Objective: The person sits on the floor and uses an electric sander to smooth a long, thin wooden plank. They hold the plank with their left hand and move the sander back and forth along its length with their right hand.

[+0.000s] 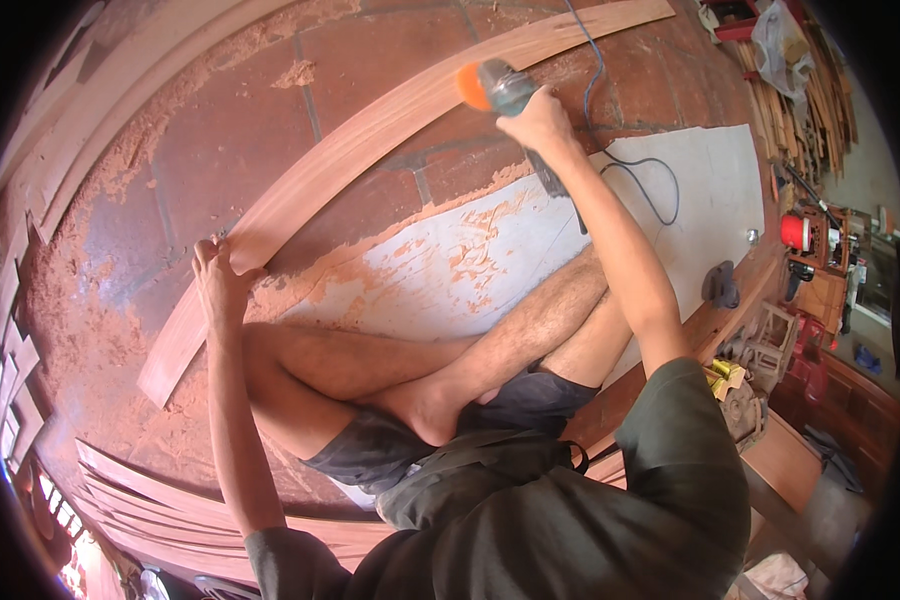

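Reddish tiles (210,130), littered with sawdust (295,75), lie around a long wooden board (350,145); on the board's near side spreads a white sheet (710,185). The left hand (220,280) curls over the board toward its left end, fingers bent onto it. The right hand (542,122), near the board's near edge, is wrapped around a grinder (508,92). The wrist partly covers the tool; its orange disc (472,87) is blurred, and I cannot tell whether it touches the board.

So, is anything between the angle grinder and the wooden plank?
Nothing visible: the orange disc on the angle grinder in the right hand appears over the wooden plank. A blue cord seems to cross the plank, but right of the disc.
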Demonstrator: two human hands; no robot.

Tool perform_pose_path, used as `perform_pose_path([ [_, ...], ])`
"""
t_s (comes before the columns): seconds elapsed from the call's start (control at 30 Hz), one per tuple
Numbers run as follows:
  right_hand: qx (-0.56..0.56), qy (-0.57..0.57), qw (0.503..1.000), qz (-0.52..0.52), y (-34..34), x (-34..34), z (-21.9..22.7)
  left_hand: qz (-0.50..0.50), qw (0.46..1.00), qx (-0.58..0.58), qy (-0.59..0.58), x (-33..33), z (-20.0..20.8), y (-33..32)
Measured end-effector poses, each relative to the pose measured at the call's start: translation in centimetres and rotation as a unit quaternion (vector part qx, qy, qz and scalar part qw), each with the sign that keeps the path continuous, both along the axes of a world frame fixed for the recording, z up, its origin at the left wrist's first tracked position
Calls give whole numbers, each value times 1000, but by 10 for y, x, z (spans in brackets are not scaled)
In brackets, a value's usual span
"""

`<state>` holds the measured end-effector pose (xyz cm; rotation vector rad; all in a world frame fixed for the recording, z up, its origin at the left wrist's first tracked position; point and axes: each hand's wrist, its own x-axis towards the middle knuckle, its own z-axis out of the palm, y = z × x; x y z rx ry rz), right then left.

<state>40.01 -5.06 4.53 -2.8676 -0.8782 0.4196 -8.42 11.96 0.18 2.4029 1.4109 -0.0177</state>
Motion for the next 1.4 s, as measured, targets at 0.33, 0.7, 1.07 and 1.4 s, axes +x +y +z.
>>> perform_pose_path([
  [0.33,60,45,997,23,41,-91,-10,-6,1000,2,-17,-2,-4,0],
  [0.7,-16,-20,998,-66,17,40,7,-6,1000,7,-29,0,-2,-2],
  [1.07,29,41,997,51,40,-89,-5,1,1000,5,-24,-4,-6,1],
  [1.4,7,-36,996,-79,30,50,-3,-2,1000,5,-16,-5,-5,1],
])
